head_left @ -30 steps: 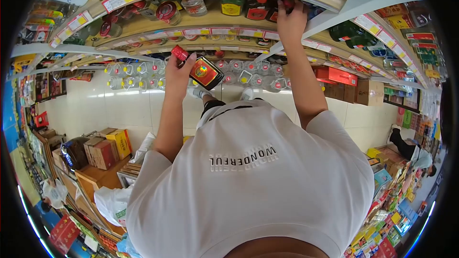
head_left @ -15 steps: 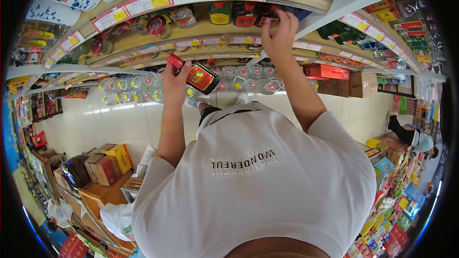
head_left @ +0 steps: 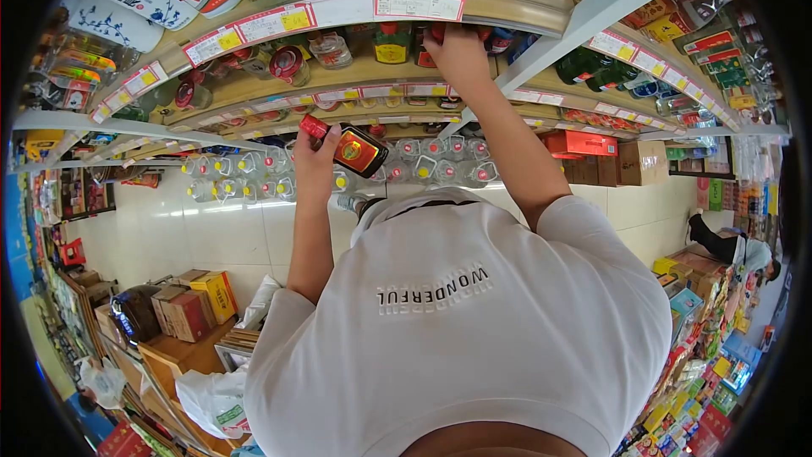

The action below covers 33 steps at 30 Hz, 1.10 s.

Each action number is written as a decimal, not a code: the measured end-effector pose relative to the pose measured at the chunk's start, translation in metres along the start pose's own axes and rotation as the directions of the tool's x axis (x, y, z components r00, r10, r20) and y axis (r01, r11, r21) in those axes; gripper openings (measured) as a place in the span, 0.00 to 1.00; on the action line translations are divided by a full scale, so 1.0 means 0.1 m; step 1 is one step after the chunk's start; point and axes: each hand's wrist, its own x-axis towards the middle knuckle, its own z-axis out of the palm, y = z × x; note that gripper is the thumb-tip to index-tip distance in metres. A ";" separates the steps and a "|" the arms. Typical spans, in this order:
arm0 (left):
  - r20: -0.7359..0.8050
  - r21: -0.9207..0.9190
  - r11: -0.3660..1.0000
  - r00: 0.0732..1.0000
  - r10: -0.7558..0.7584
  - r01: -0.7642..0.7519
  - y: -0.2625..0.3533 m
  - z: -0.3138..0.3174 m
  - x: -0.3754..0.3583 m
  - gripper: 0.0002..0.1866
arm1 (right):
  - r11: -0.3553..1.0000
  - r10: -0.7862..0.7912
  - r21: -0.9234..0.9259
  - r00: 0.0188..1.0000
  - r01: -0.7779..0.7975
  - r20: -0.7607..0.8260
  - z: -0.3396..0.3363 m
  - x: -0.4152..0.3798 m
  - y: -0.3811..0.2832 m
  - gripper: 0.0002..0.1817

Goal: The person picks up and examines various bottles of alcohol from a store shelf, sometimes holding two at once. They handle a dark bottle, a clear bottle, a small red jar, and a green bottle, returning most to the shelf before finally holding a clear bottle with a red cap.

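My left hand [head_left: 314, 162] is closed round the neck of a dark bottle [head_left: 361, 152] with a red cap and a red-and-gold label. It is held tilted in front of the lower shelves. My right hand [head_left: 461, 55] reaches in under the upper shelf's front edge, at a row of red-capped bottles. Its fingertips are hidden there, so I cannot make out whether they grip anything. Just left of it stand a dark bottle with a red label [head_left: 424, 49] and a green bottle with a yellow label [head_left: 392, 44].
Price tags [head_left: 420, 3] line the upper shelf edge. A white shelf post [head_left: 584, 30] slants up on the right. Clear jugs [head_left: 436, 161] stand on the floor below. Boxes [head_left: 194, 305] are stacked at left. Another person [head_left: 732, 245] is at far right.
My right hand has moved left along the row and deeper under the shelf, so its fingers are now hidden. My left hand still holds the bottle, almost unmoved. The view has shifted slightly.
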 end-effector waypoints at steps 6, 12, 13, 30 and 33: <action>-0.044 0.066 0.996 0.997 0.068 -0.065 0.21 0.13 0.05 0.13 | 0.961 0.068 0.272 0.996 -0.049 -0.060 -0.13 -0.31 -0.03 0.18; -0.002 0.038 0.987 0.988 0.157 -0.157 0.36 0.37 0.24 0.15 | 0.941 0.072 0.336 0.995 -0.044 -0.072 -0.84 -0.76 -0.14 0.16; 0.021 0.044 0.984 0.985 0.173 -0.174 0.40 0.45 0.27 0.16 | 0.929 0.103 0.361 0.994 -0.082 -0.040 -0.95 -0.83 -0.13 0.16; 0.153 0.494 0.727 0.870 0.468 -0.477 0.25 1.92 0.87 0.21 | 0.747 0.361 0.560 0.926 -0.358 0.110 -1.36 -1.76 0.44 0.16; 0.164 0.483 0.731 0.870 0.466 -0.482 0.20 1.99 0.91 0.22 | 0.733 0.384 0.566 0.916 -0.378 0.114 -1.42 -1.81 0.51 0.17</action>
